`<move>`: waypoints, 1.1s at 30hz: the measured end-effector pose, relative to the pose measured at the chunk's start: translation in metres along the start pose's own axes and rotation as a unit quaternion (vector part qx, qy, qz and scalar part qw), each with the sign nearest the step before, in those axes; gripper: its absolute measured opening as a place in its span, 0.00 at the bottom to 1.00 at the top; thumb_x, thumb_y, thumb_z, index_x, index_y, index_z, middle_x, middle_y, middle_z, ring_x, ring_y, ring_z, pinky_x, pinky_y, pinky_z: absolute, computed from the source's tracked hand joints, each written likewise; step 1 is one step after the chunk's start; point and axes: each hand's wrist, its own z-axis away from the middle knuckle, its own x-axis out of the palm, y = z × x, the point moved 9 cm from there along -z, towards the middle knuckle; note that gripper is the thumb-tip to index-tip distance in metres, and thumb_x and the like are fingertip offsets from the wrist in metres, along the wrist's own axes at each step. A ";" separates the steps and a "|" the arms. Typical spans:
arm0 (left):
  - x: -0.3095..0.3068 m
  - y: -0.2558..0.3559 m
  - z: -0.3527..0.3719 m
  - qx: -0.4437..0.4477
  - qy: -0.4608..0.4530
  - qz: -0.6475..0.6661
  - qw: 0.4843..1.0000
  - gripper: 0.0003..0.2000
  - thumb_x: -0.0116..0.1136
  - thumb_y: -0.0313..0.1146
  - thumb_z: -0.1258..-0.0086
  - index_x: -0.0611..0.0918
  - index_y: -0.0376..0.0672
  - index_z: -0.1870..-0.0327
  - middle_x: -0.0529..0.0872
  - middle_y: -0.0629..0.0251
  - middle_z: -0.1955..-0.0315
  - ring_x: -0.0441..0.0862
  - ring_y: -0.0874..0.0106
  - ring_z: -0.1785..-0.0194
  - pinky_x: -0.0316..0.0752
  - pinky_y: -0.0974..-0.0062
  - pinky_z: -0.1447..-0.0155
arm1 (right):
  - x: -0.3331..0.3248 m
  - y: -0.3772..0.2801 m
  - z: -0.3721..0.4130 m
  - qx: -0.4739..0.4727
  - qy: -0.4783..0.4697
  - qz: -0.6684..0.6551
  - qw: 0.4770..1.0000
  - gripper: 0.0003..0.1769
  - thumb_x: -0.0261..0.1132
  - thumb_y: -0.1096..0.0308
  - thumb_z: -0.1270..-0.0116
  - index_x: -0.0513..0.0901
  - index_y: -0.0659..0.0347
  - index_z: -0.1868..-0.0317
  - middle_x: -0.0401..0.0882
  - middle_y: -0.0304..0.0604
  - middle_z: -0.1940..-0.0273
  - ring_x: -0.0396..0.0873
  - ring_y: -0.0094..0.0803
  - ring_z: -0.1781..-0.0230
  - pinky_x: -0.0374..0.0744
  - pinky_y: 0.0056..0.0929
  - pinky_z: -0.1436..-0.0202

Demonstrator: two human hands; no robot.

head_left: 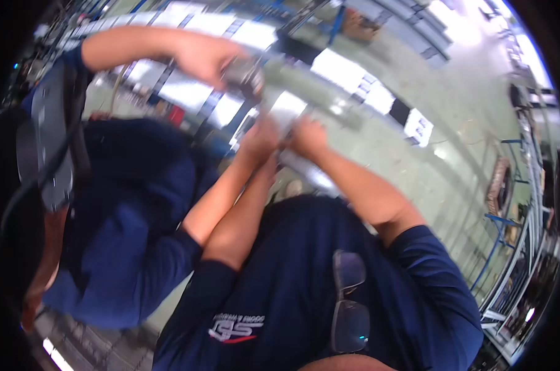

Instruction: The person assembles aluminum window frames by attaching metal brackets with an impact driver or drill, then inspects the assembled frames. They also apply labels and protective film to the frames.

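Observation:
My right hand is closed at the right edge of a pale, shiny metal piece. My left hand is largely hidden behind a co-worker's hand, so its fingers cannot be made out. That co-worker's hand is at the left side of the same piece. The co-worker's other hand holds a dark grey tool just above and left of the piece. A silvery length of metal shows below my right hand. Motion blurs this area.
The co-worker, in dark blue, stands close on my left. Long white-covered profiles cross behind the hands. Metal racks with blue supports stand at the right. Glasses hang on my shirt.

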 end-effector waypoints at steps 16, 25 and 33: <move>0.056 -0.047 0.016 -0.071 0.245 -0.290 0.922 0.23 0.53 0.32 0.31 0.78 0.16 0.44 0.78 0.29 0.42 0.74 0.37 0.32 0.70 0.53 0.25 | -0.009 -0.007 0.012 -0.006 0.053 -0.003 0.999 0.37 0.78 0.40 0.48 0.83 0.55 0.44 0.76 0.52 0.43 0.78 0.53 0.42 0.79 0.55 0.42; 0.081 -0.059 0.003 -0.114 0.178 -0.436 0.875 0.21 0.53 0.37 0.33 0.86 0.29 0.50 0.85 0.41 0.47 0.79 0.49 0.36 0.69 0.56 0.25 | 0.009 0.000 -0.004 -0.013 0.051 0.028 0.998 0.40 0.79 0.37 0.50 0.85 0.59 0.46 0.80 0.57 0.44 0.80 0.58 0.44 0.80 0.54 0.43; 0.034 -0.036 0.018 -0.086 0.226 -0.434 0.868 0.21 0.52 0.34 0.32 0.85 0.22 0.50 0.87 0.41 0.50 0.80 0.52 0.37 0.75 0.67 0.29 | -0.009 -0.009 0.007 0.017 0.012 0.039 0.999 0.41 0.77 0.36 0.45 0.82 0.59 0.42 0.76 0.53 0.38 0.75 0.55 0.37 0.76 0.52 0.37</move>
